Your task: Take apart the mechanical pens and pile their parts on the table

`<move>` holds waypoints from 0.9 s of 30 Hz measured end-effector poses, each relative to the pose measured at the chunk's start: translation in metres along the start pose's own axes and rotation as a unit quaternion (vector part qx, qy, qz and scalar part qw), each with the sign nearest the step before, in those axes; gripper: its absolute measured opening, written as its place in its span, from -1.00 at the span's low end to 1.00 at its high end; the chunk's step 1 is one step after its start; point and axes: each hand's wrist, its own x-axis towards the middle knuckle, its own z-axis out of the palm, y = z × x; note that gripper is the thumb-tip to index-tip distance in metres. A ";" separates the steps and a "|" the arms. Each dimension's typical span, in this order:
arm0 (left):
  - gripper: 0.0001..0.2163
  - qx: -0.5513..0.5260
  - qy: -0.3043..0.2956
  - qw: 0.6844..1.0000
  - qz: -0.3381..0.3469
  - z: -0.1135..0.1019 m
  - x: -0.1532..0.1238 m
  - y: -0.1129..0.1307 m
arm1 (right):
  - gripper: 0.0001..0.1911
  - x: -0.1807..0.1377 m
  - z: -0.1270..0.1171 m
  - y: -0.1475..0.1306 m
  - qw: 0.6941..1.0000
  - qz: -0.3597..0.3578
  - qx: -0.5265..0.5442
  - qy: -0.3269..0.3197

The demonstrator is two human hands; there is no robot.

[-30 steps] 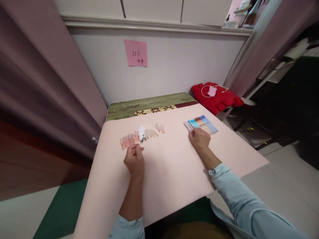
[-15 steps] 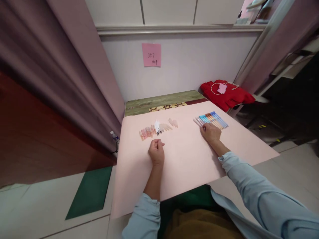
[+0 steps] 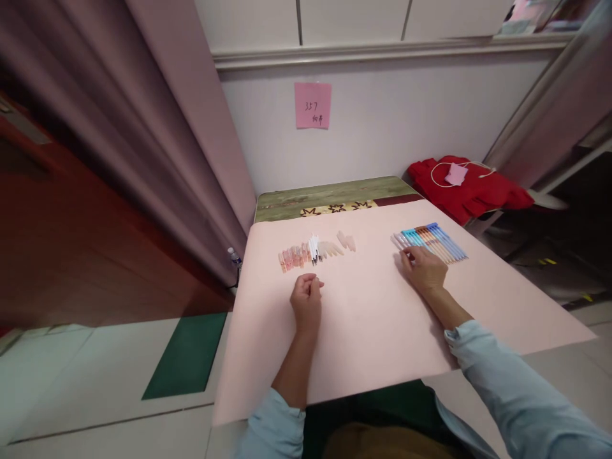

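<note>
A pink sheet (image 3: 363,331) covers the table in front of me. My left hand (image 3: 306,299) rests on it with the fingers curled into a loose fist, just below a row of small pinkish and white pen caps (image 3: 313,250). My right hand (image 3: 423,268) lies knuckles up at the near left end of a row of blue and orange pens (image 3: 433,237), fingertips touching the pens; whether it grips one is hidden.
A green wooden tabletop (image 3: 329,192) shows beyond the sheet. A pink note (image 3: 312,105) is stuck on the wall. Red cloth (image 3: 471,188) with a cord lies at the right. A grey curtain (image 3: 157,127) hangs left, with a small bottle (image 3: 234,257) at its foot.
The camera has swung left, so the table sits further right in view. Both hands stay where they were by the caps and the pens.
</note>
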 end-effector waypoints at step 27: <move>-0.40 0.651 -0.277 0.702 0.086 0.063 0.151 0.051 | -0.73 0.051 0.051 -0.100 0.911 0.077 0.385 -0.124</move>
